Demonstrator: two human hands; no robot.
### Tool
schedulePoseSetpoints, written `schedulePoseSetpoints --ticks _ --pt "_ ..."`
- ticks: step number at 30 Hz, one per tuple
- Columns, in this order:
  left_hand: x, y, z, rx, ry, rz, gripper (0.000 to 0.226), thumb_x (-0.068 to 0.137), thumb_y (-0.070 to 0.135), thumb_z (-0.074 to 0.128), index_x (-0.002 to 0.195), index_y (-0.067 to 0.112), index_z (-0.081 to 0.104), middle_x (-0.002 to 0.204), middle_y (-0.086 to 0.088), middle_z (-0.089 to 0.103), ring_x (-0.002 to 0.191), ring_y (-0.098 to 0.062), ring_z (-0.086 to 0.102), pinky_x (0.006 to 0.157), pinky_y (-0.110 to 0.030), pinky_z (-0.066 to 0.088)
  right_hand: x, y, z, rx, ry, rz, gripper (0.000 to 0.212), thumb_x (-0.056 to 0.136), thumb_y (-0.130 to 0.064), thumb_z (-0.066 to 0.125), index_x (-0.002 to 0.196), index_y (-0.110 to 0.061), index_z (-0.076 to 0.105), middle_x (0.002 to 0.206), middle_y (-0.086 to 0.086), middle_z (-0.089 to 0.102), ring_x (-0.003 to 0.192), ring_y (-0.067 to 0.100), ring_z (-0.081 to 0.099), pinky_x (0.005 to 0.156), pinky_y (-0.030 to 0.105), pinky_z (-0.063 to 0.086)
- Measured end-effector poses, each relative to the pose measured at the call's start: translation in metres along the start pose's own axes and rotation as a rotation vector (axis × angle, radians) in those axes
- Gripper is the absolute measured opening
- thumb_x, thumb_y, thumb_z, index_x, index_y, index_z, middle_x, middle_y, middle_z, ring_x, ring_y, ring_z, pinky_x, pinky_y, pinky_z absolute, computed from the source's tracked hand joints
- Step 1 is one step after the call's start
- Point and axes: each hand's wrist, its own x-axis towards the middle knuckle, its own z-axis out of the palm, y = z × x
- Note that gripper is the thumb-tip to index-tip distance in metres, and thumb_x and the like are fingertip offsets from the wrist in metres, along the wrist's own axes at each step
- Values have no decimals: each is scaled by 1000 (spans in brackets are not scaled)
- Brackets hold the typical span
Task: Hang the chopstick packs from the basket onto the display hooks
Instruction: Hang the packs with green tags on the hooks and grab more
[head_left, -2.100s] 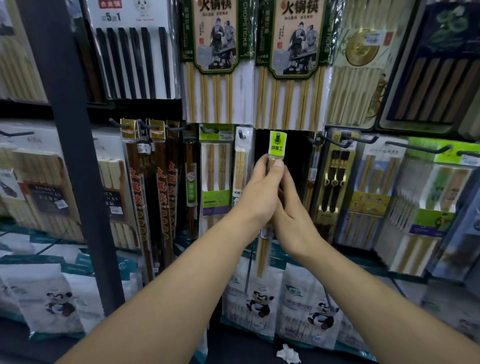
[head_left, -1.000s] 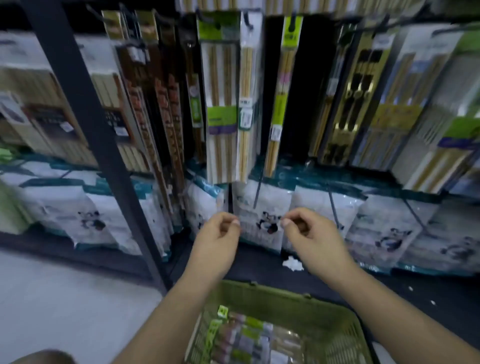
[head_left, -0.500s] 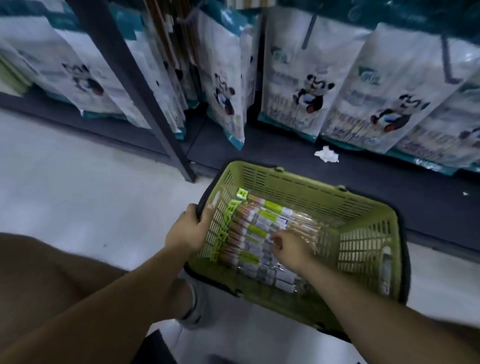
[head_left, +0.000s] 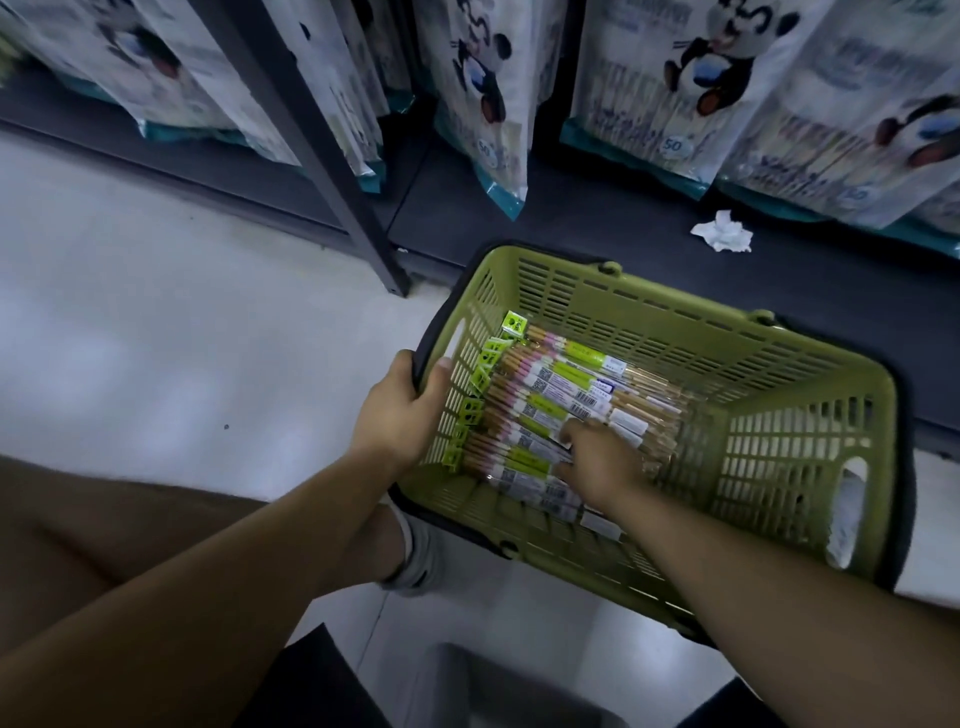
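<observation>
Fingertips of the right hand (head_left: 600, 465) lie hidden among the chopstick packs (head_left: 556, 387), grip unclear

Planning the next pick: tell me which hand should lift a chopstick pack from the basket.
Right. The right hand rests on the chopstick packs inside the basket; the left hand grips the basket's rim, probably steadying it.

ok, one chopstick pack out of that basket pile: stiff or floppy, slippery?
Probably stiff along its length: each of the chopstick packs is long, narrow and holds straight sticks. Likely slick: the clear wrap shines, and packs lie loosely stacked in the basket, so neighbours may slide. Probably light: each looks thin.
</observation>
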Motion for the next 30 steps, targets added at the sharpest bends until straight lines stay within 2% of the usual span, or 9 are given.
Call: schedulePoseSetpoints --ticks 8,12,14,16,18,20,25,28,30 --pt "-1 1 -3 36 -51 52 32 98 62 47 94 30 46 80 0 64 73 -22 65 71 -44 57 4 6 -5 144 -60 19 23 89 -29 77 92 -25 54 94 1 56 83 22 56 69 33 45" --pt "7 4 -17 120 -212 56 41 96 59 57 115 26 43 96 0 66 88 -26 69 83 -49 58 9 9 -39 468 -12 125 26 81 -22 85 83 -26 60 82 -4 63 75 16 60 57 24 42" --pt "7 7 -23 171 -250 53 57 94 57 62 133 21 41 119 -8 61 109 -30 62 97 -52 53 8 9 -63 643 -3 173 26 77 -20 88 85 -22 64 84 0 68 71 13 63 54 19 45" --pt "1 11 -24 343 -62 212 69 94 50 65 143 9 40 133 -16 51 123 -36 50 105 -51 44 2 4 -85 808 -8 198 28 74 -21 90 90 -18 67 86 1 72 69 8 66 53 14 47" --pt "-8 24 -21 479 174 521 52 94 41 64 128 3 54 120 -18 56 111 -39 54 93 -49 46 -8 -7 -101 961 -51 176 34 67 -23 89 92 -15 68 85 3 73 70 11 66 57 21 49" --pt "-14 41 -16 448 170 627 39 96 44 56 114 9 63 105 -11 62 96 -32 59 80 -43 50 -16 -24 -108 1110 -134 110 35 62 -20 86 90 -12 66 78 3 71 71 17 62 60 28 46" --pt "-20 56 -2 -143 -153 197 31 101 47 58 85 21 66 64 14 60 60 -6 54 63 -32 44 -23 -68 -106 1125 -253 -73 19 79 -5 81 84 -16 67 73 -2 72 65 10 65 54 22 47" --pt "-17 56 -6 -512 -186 -5 24 105 30 57 91 12 65 80 -2 72 80 -23 70 81 -49 61 -19 -68 -102 1049 -245 -95 11 84 -20 80 92 -19 72 83 -1 76 67 8 66 51 19 46" --pt "-12 54 -15 -546 -192 -23 22 107 29 54 99 10 61 85 -9 77 84 -31 75 75 -46 64 -10 -53 -96 855 -156 -44 15 87 -31 78 97 -20 73 89 -1 76 73 10 69 58 22 49"
